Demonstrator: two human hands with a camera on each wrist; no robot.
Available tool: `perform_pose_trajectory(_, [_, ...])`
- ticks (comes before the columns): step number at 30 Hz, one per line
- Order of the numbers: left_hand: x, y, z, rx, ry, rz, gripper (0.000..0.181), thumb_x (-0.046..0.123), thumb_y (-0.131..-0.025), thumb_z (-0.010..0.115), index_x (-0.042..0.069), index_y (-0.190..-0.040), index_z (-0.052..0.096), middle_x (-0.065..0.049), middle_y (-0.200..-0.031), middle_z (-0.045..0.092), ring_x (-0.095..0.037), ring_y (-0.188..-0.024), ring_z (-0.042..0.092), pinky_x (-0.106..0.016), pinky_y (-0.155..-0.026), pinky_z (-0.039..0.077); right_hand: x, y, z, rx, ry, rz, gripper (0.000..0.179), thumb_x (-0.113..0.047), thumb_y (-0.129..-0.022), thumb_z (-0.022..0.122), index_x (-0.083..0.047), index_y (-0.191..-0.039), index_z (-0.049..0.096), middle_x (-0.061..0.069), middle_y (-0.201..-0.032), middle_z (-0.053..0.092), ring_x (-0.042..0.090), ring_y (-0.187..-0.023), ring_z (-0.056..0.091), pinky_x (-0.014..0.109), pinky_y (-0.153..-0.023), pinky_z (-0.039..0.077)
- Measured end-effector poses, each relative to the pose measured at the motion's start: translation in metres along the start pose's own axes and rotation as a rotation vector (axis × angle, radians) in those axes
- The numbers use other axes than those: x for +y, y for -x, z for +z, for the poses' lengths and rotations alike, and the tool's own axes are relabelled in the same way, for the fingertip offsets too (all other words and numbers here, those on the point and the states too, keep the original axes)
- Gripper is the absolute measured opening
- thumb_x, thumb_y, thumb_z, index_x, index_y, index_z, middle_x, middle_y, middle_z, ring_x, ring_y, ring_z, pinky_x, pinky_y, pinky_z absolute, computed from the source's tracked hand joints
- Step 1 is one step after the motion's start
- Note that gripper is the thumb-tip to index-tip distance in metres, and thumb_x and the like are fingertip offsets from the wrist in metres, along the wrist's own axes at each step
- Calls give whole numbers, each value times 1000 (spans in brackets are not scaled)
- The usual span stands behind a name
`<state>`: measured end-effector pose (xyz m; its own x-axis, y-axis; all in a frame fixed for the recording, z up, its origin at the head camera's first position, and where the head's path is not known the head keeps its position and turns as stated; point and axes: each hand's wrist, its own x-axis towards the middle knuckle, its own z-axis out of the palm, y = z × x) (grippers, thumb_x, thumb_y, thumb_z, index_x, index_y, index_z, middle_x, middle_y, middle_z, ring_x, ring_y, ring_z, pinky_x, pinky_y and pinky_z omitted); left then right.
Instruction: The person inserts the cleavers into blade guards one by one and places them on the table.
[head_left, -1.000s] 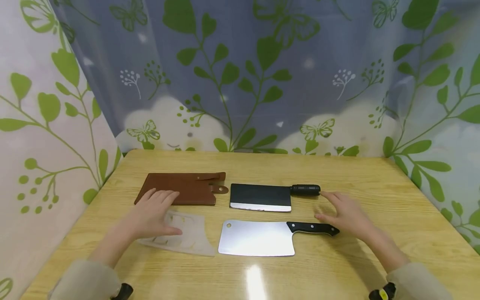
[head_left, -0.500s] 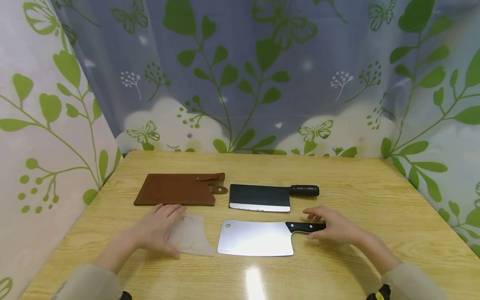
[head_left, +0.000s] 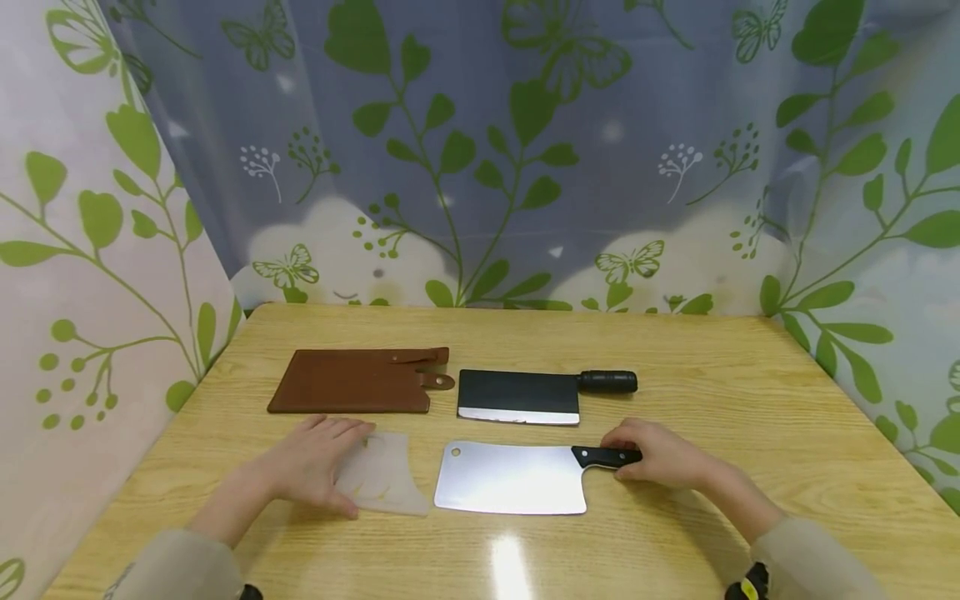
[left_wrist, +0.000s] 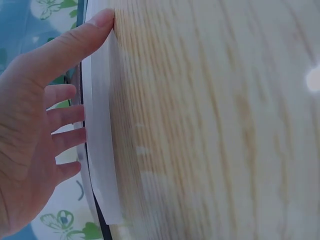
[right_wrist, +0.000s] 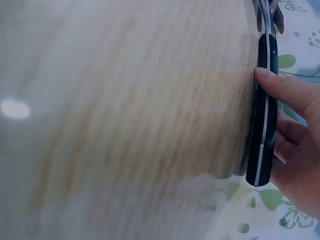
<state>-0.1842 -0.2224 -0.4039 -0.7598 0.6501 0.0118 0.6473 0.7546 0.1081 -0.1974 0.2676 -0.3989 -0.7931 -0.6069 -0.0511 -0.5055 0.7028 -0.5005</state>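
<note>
A translucent white plastic knife sheath (head_left: 386, 479) lies on the table under my left hand (head_left: 311, 467), which spans it with the thumb at its near edge and the fingers at its far edge. In the left wrist view the thumb tip meets the edge of that sheath (left_wrist: 102, 140). To its right lies a silver cleaver (head_left: 510, 479), blade flat, with a hole in one corner. My right hand (head_left: 660, 454) pinches its black riveted handle (right_wrist: 265, 100) between thumb and fingers, hiding the handle's end in the head view.
Behind these lie a brown leather sheath (head_left: 352, 382) with a snap strap, at left, and a dark cleaver (head_left: 517, 392) with a round black handle. A patterned curtain (head_left: 487, 208) hangs along the back of the wooden table (head_left: 712, 358).
My left hand has come down toward me onto the plastic sheath. My right hand has moved from beside the dark cleaver's handle to the silver cleaver's handle and taken hold of it.
</note>
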Motion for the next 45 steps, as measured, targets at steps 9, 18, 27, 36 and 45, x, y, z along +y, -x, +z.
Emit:
perform_pose_trajectory(9, [-2,0,3,37,34,19,105,71,-61,68,-2,-132,46,-16,-124,54,-36,-114,50,-55,-95,37,4,3,-2,50,3,-4,27,-11,-77,68,-6,-103,62,-2,-96,58,11,-84,51,30,-73,44])
perform_pose_trajectory(18, [-1,-4,5,155,-49,37,107,72,-57,70,-5,-127,49,-15,-118,51,-31,-108,48,-48,-91,41,3,10,-5,140,2,41,19,-24,-84,68,-13,-98,61,-7,-89,59,7,-77,51,27,-67,43])
perform_pose_trajectory(27, [8,-14,0,303,-102,65,105,69,-50,75,0,-125,51,-12,-116,51,-28,-103,49,-46,-83,44,-12,9,-8,316,8,111,25,-23,-84,70,-7,-102,64,0,-92,62,12,-75,53,30,-64,44])
perform_pose_trajectory(36, [20,-26,-12,350,-113,85,106,69,-49,75,0,-125,51,-12,-116,51,-27,-103,49,-45,-82,44,-26,7,-5,441,8,156,23,-21,-81,73,-7,-98,65,2,-89,64,14,-76,54,33,-63,43])
perform_pose_trajectory(45, [24,-32,-17,393,-163,83,107,70,-47,75,-1,-123,52,-12,-116,52,-28,-102,49,-44,-80,44,-33,4,-5,454,-9,181,24,-19,-83,71,-6,-102,64,5,-91,67,13,-68,50,27,-58,41])
